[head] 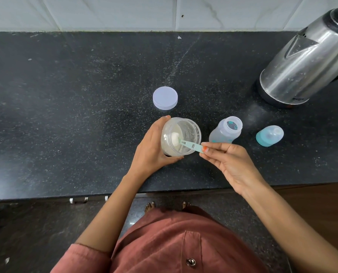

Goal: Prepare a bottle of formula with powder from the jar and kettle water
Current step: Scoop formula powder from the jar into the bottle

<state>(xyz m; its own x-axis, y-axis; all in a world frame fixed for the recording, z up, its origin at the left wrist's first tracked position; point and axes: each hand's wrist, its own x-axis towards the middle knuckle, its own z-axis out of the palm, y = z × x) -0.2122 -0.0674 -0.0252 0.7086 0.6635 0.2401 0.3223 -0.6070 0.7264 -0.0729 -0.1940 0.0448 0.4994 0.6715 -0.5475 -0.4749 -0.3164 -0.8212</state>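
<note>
My left hand (151, 147) grips the clear plastic powder jar (186, 131), which stands open on the black counter and tilts slightly. My right hand (229, 161) pinches the handle end of a teal scoop (190, 145). The scoop's bowl sits inside the jar, heaped with pale powder. Just right of the jar stands the open baby bottle (226, 131), translucent with teal print. Its teal cap with the nipple (269, 135) lies further right on the counter. The steel electric kettle (306, 62) stands on its base at the far right.
The jar's pale lilac lid (165, 98) lies flat on the counter (75, 105) behind the jar. A tiled wall (125, 12) rises at the back. The counter's front edge runs below my wrists, with drawer handles (78, 200) under it.
</note>
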